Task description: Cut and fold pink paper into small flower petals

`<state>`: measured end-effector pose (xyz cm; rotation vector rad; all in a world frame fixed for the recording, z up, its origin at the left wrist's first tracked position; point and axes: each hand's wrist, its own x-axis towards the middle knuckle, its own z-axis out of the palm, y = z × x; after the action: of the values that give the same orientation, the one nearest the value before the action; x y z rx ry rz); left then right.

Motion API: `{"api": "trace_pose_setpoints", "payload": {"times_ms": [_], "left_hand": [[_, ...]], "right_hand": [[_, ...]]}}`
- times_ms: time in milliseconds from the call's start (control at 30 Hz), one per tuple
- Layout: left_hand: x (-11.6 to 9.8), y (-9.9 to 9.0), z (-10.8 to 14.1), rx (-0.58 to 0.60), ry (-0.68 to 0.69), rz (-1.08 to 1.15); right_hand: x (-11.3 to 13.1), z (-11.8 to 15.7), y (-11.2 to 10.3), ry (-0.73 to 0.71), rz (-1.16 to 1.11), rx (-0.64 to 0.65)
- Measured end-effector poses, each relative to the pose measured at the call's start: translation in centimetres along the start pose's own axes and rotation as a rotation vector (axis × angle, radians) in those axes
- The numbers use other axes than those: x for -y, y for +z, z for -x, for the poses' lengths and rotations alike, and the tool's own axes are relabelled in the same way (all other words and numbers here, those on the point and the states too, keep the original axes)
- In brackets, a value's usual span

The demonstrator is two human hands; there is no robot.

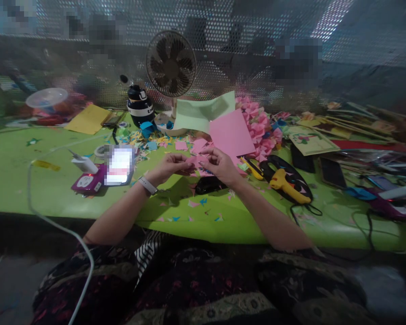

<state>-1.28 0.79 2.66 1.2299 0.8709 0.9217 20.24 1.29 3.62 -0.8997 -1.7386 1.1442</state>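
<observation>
Between my two hands, above the green table (176, 203), is a small piece of pink paper (196, 161). My left hand (171, 166) pinches its left side, with a white-banded watch on that wrist. On its right side, the fingers of my right hand (219, 166) are closed on the same paper. Below my right hand lies a black object (209, 184), partly hidden. Just beyond the hands are small pink paper squares (181, 145) and a large pink sheet (232, 133), which leans on a heap of folded pink paper flowers (257, 122).
A yellow hot glue gun (287, 185) and a yellow cutter (252, 168) lie at right. At left, a lit phone (119, 166) rests by a purple power strip (89, 180) with a white cable. A fan (171, 64) and dark bottle (140, 108) stand behind. Paper scraps litter the middle.
</observation>
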Motion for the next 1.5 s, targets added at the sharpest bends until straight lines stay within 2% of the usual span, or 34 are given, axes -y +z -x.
{"api": "trace_pose_setpoints", "payload": {"times_ms": [233,467,633,800,900,967,1100,1133,1200,1267,1333,1500], "left_hand": [[0.0,0.3,0.2,0.012,-0.009,0.021],[0.8,2.0,0.2,-0.148,-0.033,0.121],[1.2,2.9,0.0,-0.264,0.008,0.240],[1.2,3.9,0.0,-0.249,0.123,0.441],[0.9,3.7,0.0,-0.253,0.154,0.429],[0.6,3.0,-0.1,-0.301,0.153,0.356],[0.3,1.5,-0.4,-0.361,0.127,0.206],[0.3,1.2,-0.4,-0.355,0.115,0.175],[0.5,0.9,-0.6,-0.338,0.096,0.121],[0.8,0.7,-0.8,-0.324,0.085,0.087],[1.0,0.7,-0.9,-0.323,0.085,0.075],[1.3,0.9,-1.1,-0.316,0.116,0.028]], "right_hand": [[0.1,0.1,0.3,0.018,-0.043,-0.060],[0.0,0.3,1.2,-0.016,-0.088,-0.112],[0.0,0.4,2.1,0.010,-0.128,-0.190],[0.4,0.7,3.2,0.015,-0.211,-0.236],[0.9,0.3,2.7,0.027,-0.229,-0.177],[1.0,-0.2,1.4,0.012,-0.204,-0.168],[0.4,-1.4,-2.6,-0.023,-0.012,-0.283],[0.1,-1.6,-3.4,0.024,0.104,-0.236],[-0.7,-1.7,-4.5,0.155,0.421,-0.051],[-1.4,-1.6,-4.9,0.233,0.758,0.083],[-1.8,-1.6,-4.8,0.248,0.993,0.115],[-1.9,-2.4,-4.3,0.352,1.118,0.180]]}}
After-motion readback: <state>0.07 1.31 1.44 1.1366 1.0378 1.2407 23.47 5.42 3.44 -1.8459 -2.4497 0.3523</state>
